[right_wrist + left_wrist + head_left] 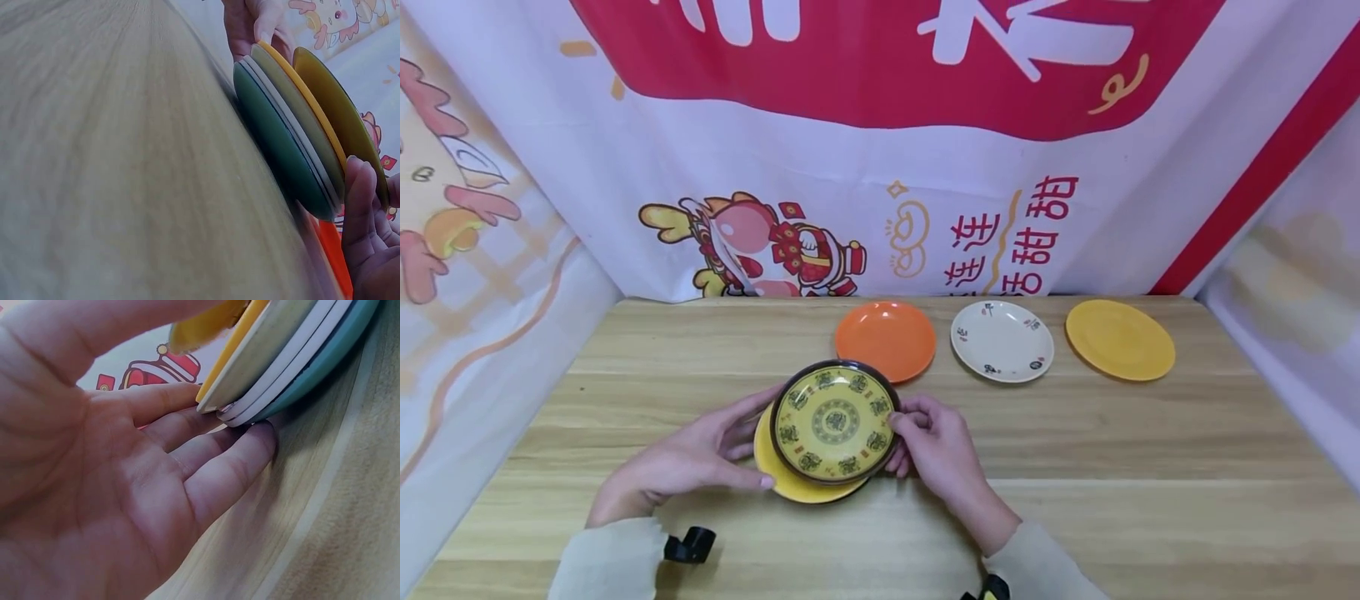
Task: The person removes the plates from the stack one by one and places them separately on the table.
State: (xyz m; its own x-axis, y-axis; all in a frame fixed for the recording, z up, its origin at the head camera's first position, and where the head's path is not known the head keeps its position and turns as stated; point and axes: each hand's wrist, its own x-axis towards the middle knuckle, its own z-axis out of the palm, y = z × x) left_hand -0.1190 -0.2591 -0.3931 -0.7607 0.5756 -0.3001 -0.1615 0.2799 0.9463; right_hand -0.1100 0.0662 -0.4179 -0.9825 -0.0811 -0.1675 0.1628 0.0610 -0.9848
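Cream sleeves [610,562], black wrist attachments [692,546], one yellow-marked

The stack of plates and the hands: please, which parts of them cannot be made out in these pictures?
Left wrist view: some fingertips of the left hand, hidden behind the stack.
Left wrist view: much of the patterned plate, cut off by the top edge.
Right wrist view: the upper face of the green plate, covered by the rest of the stack.
Right wrist view: part of the right hand, cut off by the right edge.

The tabletop [1150,475] gives passage at front right; the orange plate [887,333] obstructs just beyond the plate stack [774,473].
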